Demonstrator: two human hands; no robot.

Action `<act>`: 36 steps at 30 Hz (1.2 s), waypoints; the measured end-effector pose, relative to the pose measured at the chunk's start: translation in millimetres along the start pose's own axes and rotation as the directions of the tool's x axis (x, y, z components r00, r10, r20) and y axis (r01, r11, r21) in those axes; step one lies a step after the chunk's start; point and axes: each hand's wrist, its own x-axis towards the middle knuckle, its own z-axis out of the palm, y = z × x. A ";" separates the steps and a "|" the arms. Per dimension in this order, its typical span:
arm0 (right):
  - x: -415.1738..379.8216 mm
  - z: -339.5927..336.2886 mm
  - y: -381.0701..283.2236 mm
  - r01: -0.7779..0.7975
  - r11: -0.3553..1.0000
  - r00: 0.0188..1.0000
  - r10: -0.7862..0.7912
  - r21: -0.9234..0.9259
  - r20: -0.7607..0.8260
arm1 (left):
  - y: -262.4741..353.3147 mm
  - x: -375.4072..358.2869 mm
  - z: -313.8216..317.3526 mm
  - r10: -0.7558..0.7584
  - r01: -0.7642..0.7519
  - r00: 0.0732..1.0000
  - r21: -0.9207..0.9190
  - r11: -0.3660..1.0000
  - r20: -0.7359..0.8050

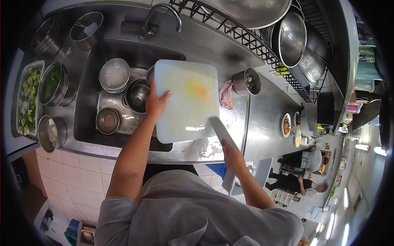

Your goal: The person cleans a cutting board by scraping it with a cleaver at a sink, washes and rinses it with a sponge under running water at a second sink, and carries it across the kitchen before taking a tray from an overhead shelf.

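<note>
A white cutting board [186,110] with yellow and orange stains lies partly over the sink's right side and partly over the steel counter. My left hand [156,101] grips its left edge, thumb on top. In my right hand [233,156] is a knife [222,132] with a broad blade, whose tip is at the board's lower right edge. Just right of the board, a piece of raw meat [226,95] rests on the wet counter beside a steel pot [246,81] with small round pieces inside.
Stacked bowls [114,74] and a round pan [108,120] sit in the sink [88,119]. Far left are a basket of greens [28,100] and several steel containers. A wire rack [246,39] overhangs the counter's back. Two people stand in the right background.
</note>
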 end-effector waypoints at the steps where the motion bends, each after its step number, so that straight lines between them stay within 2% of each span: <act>1: 31.1 -3.0 -7.0 0.022 1.000 0.999 -0.021 0.021 -0.045 | -3.5 2.3 1.5 0.022 -0.022 1.000 0.000 1.000 -0.009; 3: 122.8 12.3 -4.3 0.298 0.946 0.922 -0.251 0.126 -0.295 | -4.9 5.4 1.4 0.044 -0.044 0.999 0.011 0.999 -0.017; 6: 220.1 -20.9 -43.9 0.309 0.940 0.907 -0.247 0.143 -0.341 | 6.1 3.3 -3.2 0.045 -0.045 0.999 -0.006 0.999 -0.013; 9: 218.2 -21.0 -36.3 0.335 0.937 0.891 -0.281 0.099 -0.357 | 15.4 3.0 -7.6 -0.009 0.009 1.000 0.000 1.000 0.013; 10: 195.1 -14.8 -27.4 0.267 0.955 0.933 -0.224 0.129 -0.281 | 12.2 4.9 -8.0 0.002 -0.002 1.000 -0.003 1.000 0.006; 11: 159.9 -5.0 -19.2 0.270 0.955 0.926 -0.222 0.122 -0.306 | 10.7 6.0 -7.9 0.009 -0.009 1.000 -0.010 1.000 -0.003; 13: 86.2 22.4 13.0 0.169 0.985 0.967 -0.162 0.020 -0.196 | 14.7 7.9 -10.7 0.010 -0.010 1.000 0.004 1.000 -0.001; 15: 9.7 5.4 7.2 0.031 1.000 1.000 -0.031 0.002 -0.004 | 14.9 5.4 -11.2 -0.008 0.007 1.000 0.025 1.000 0.009; 18: -4.3 8.2 17.5 0.073 0.997 0.996 -0.073 -0.002 -0.043 | 12.8 8.0 -12.1 -0.027 0.028 0.999 -0.020 0.999 0.035; 19: 13.0 -1.4 5.1 0.011 1.000 1.000 -0.011 0.010 -0.014 | 9.5 8.8 -9.8 0.003 -0.002 1.000 -0.019 1.000 0.017; 23: 161.7 -5.4 -25.8 0.221 0.969 0.943 -0.183 0.111 -0.279 | -0.9 14.6 -5.1 0.074 -0.074 0.997 -0.025 0.997 -0.029; 24: 195.9 -12.3 -41.2 0.300 0.946 0.896 -0.237 0.120 -0.374 | 1.0 16.4 -5.0 0.067 -0.068 0.997 -0.018 0.998 -0.037; 26: 247.9 -24.0 -58.1 0.306 0.949 0.888 -0.255 0.077 -0.383 | 5.9 11.6 -5.3 0.053 -0.054 0.998 -0.052 0.997 -0.023; 29: 232.2 -24.4 -55.9 0.287 0.954 0.907 -0.242 0.087 -0.345 | 5.4 12.5 -5.3 0.063 -0.063 0.997 0.000 0.998 -0.039; 32: 145.1 24.1 1.0 0.278 0.960 0.912 -0.257 0.020 -0.320 | 6.2 13.0 -8.4 0.058 -0.058 0.997 0.015 0.998 -0.047; 33: 93.5 8.7 -9.8 0.065 0.998 0.993 -0.065 -0.004 -0.103 | 7.8 15.9 -9.8 0.059 -0.059 0.997 0.003 0.998 -0.045; 34: 58.1 10.1 -0.9 0.023 0.999 0.999 -0.024 -0.034 -0.027 | 10.4 15.5 -12.0 0.040 -0.040 0.999 0.015 0.999 -0.027; 35: 27.7 11.7 5.4 0.041 0.999 0.998 -0.042 -0.004 -0.046 | 11.1 13.0 -12.5 0.018 -0.017 1.000 0.029 0.999 -0.012; 36: 6.6 5.3 3.4 0.010 1.000 1.000 -0.010 -0.002 -0.001 | 10.2 13.1 -11.9 0.014 -0.014 1.000 0.021 1.000 -0.018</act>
